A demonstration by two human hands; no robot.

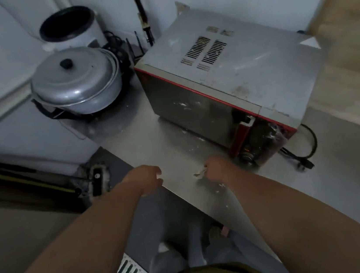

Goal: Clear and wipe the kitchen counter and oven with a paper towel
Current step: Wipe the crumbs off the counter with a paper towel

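Gripping what looks like crumpled paper towel, the right hand rests on counter.

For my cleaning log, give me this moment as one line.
phase: wiping counter | right hand: grips paper towel near counter edge | left hand: empty, at edge | oven: still smudged
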